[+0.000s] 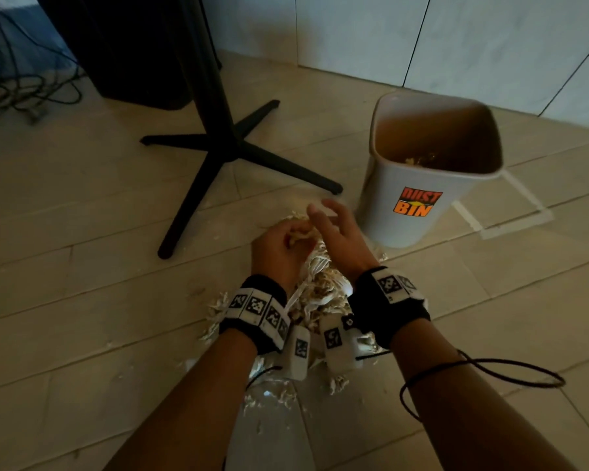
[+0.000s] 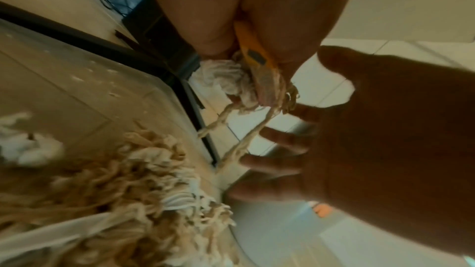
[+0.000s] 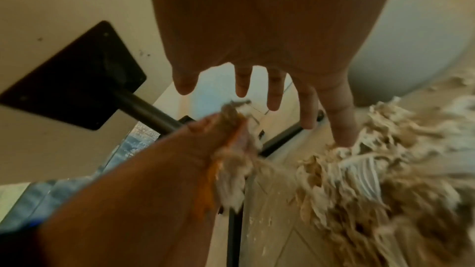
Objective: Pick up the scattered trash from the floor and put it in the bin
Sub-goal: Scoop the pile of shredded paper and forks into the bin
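Observation:
A heap of shredded beige and white paper trash (image 1: 317, 294) lies on the wooden floor beneath both hands; it fills the lower left of the left wrist view (image 2: 123, 190) and the right of the right wrist view (image 3: 372, 180). My left hand (image 1: 286, 243) grips a clump of shreds with an orange scrap (image 2: 246, 76) above the heap. My right hand (image 1: 334, 226) hovers beside it, fingers (image 3: 275, 92) spread and straight, holding nothing. The grey bin (image 1: 422, 212) labelled DUST BIN stands upright to the right, with some shreds at its bottom.
A black table base with four legs (image 1: 225, 144) stands just behind and left of the heap. Tangled cables (image 1: 21, 93) lie at the far left. White tape marks (image 1: 510, 212) frame the floor beside the bin. A tiled wall (image 1: 456, 39) runs behind it.

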Motion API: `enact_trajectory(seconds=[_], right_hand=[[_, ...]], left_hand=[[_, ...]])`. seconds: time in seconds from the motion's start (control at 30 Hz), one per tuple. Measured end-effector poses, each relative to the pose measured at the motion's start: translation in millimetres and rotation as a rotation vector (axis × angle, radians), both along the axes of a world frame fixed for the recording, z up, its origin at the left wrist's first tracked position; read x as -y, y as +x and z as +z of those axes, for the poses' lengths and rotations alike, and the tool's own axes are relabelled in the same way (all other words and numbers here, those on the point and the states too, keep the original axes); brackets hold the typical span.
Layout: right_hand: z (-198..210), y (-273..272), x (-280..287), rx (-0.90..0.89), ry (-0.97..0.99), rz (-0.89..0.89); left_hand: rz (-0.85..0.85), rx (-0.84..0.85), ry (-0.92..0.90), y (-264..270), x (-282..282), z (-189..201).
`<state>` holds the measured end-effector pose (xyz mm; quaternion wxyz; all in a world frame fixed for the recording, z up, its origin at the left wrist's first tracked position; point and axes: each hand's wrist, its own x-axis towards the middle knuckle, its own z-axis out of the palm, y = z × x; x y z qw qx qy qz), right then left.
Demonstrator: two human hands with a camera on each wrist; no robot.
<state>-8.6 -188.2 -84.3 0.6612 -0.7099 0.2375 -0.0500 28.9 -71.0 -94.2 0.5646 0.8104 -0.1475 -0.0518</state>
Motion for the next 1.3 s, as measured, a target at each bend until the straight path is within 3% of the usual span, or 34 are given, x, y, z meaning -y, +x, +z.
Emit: enact_trajectory(seconds=[0.2,0.27,0.4,0.6,0.73,0.9,0.97,1.03,1.17,1.23,1.3], right_hand=[[-21.6,-10.6,12.4,-0.076,0.75,0.125],[-26.6,-15.3,21.3,-0.084,0.852,0.125],[-28.9,-21.5,39.9,-0.167,0.818,0.16],[-29.4,-24.1,39.2,-0.271,0.69,0.252],[-33.9,-26.8,32.5,-0.303,0.741,0.261],[-27.1,-16.5,39.5,-0.336,0.774,0.246],[-26.8,-12.6,40.2,-0.319,0.764,0.218],[-33.4,-9.4,38.8,-0.309,0.72,0.156],[-56.4,-1.5,27.4,-0.388,0.545,0.096],[-49.1,3.9,16.2,-0.426,0.439,0.071],[-40.8,8.7,13.0,-0.399,0.301,0.072]], left_hand=[[-0.096,-0.022,0.046,-24.2,29.1,7.4],[-0.126,0.017,0.089,-23.9,31.7,-0.7],[-0.198,0.141,0.315,-25.3,33.3,-12.4],[-0.144,0.252,0.427,-24.8,22.0,-34.3],[-0.181,0.315,0.539,-18.5,10.2,-39.7],[-0.212,0.2,0.447,-10.4,9.1,-34.6],[-0.194,0.143,0.329,-9.6,7.1,-34.1],[-0.18,0.119,0.224,-9.7,4.5,-32.9],[-0.043,0.099,0.188,0.5,-15.6,-37.4],[0.028,0.148,0.291,12.5,-35.0,-48.2],[0.053,0.091,0.606,24.1,-54.3,-62.7]])
